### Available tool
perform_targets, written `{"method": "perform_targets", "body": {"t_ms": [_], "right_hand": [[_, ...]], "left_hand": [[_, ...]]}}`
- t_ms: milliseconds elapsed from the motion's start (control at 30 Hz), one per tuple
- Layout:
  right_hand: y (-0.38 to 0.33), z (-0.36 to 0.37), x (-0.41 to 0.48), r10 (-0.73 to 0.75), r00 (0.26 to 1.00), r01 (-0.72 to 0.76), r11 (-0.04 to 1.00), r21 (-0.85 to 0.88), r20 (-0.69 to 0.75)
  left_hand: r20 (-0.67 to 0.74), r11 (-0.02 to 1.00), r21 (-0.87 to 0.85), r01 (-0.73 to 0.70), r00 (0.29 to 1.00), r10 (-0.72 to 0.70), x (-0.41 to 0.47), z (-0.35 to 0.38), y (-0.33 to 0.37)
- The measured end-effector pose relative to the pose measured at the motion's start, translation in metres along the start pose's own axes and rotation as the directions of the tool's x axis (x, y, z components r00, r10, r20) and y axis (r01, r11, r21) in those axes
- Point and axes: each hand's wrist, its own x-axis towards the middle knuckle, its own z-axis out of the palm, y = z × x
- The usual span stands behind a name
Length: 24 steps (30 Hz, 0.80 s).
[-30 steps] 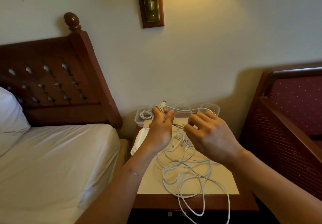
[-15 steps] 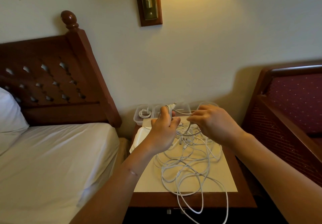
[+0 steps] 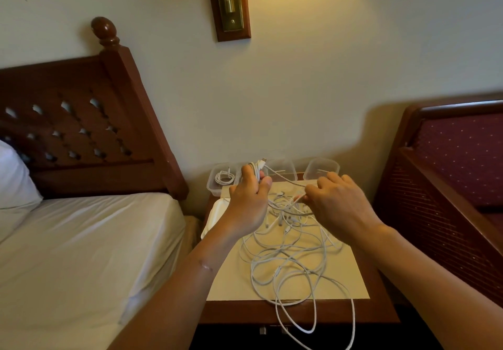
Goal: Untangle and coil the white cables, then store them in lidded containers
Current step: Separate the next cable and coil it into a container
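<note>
White cables (image 3: 288, 251): tangled heap on nightstand (image 3: 299, 314), loops trailing over its front edge. Left hand (image 3: 249, 202): fingers curled round a gathered bundle, connector protruding above them. Right hand (image 3: 337, 205): fingertips pinching one strand just above the heap. Clear containers (image 3: 321, 168) behind; leftmost holds one coiled cable.

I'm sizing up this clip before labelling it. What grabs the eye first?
A tangle of white cables sprawls over the nightstand, loops hanging off its front edge. Above it the left hand grips a small coiled bundle while the right hand pinches a strand. Clear tubs line the back edge, the leftmost holding a coiled cable.
</note>
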Motion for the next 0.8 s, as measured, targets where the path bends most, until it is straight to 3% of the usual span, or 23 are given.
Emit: {"method": "perform_targets", "body": {"t_ms": [133,233,267,333,400,467,567,733,800], "right_hand": [[-0.014,-0.009,-0.001,-0.062,0.992,0.065,0.998,0.021,-0.109],[-0.027,-0.026,-0.011,-0.161,0.954,0.188,0.978,0.088,-0.252],[-0.033,-0.028,-0.016,-0.193,0.957,0.219,0.971,0.098,-0.219],[-0.048,-0.029,-0.027,-0.202,0.979,0.199,0.975,0.1,0.023],[-0.051,-0.024,-0.031,-0.106,0.968,0.059,0.977,0.204,0.228],[-0.047,-0.026,-0.026,0.011,0.966,-0.091,0.949,0.302,0.258],[-0.047,-0.028,-0.012,0.071,0.974,-0.143,0.929,0.341,0.215],[-0.065,-0.029,-0.006,0.124,0.967,-0.243,0.721,0.649,0.224],[-0.061,-0.036,-0.005,0.184,0.95,-0.311,0.505,0.805,0.251]], "left_hand": [[-0.026,0.997,0.075,-0.001,1.0,0.003,-0.001,0.005,0.005],[-0.062,0.987,-0.128,0.095,0.993,-0.104,0.008,0.001,0.0],[-0.076,0.967,-0.22,0.125,0.986,-0.145,0.01,-0.001,-0.001],[-0.096,0.929,-0.339,0.15,0.977,-0.192,0.013,-0.006,-0.004],[-0.097,0.901,-0.413,0.129,0.978,-0.184,0.013,-0.009,-0.007],[-0.078,0.883,-0.459,0.095,0.986,-0.146,0.01,-0.008,-0.006],[-0.006,0.881,-0.463,0.096,0.994,-0.112,0.002,-0.002,-0.003],[0.144,0.917,-0.386,0.101,0.988,-0.048,-0.002,0.001,0.004],[0.195,0.916,-0.386,0.11,0.98,-0.035,-0.002,-0.004,0.003]]}}
